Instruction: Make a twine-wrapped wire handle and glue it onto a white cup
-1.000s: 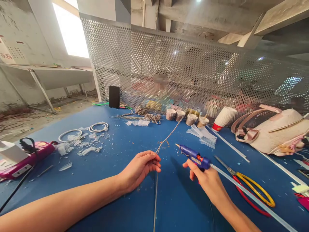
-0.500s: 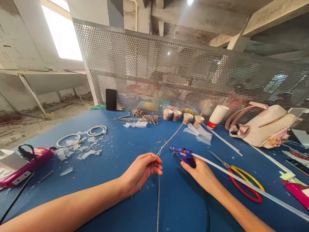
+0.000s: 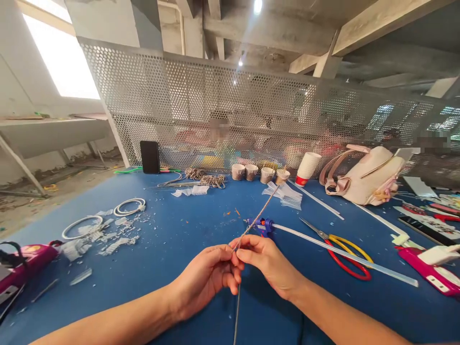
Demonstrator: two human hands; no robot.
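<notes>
Head view: I have both hands meeting low in the middle of my picture, over the blue table [image 3: 179, 230]. The left hand [image 3: 212, 270] pinches the twine [image 3: 265, 207] between thumb and forefinger, its other fingers loosely curled; the right hand [image 3: 273, 266] pinches it just beside, thumb against forefinger. From there the twine slants up and away to the right, while a strand drops below toward my lower edge. The fingers hide the exact spot they grip.

The glue gun [image 3: 266, 225] lies right beyond the right hand, and the twine crosses in front of it — whether they touch, I cannot tell. Its long glue stick [image 3: 381, 268] runs right, across the handles of the scissors [image 3: 347, 247], so that side is crowded.

Farther back I see clear strips [image 3: 289, 196], four small cups [image 3: 268, 175], a stack of paper cups [image 3: 309, 165] and a pale bag [image 3: 372, 179]. Two white rings [image 3: 82, 226] sit among scraps on the left — and a perforated panel [image 3: 201, 91] walls off the far edge.
</notes>
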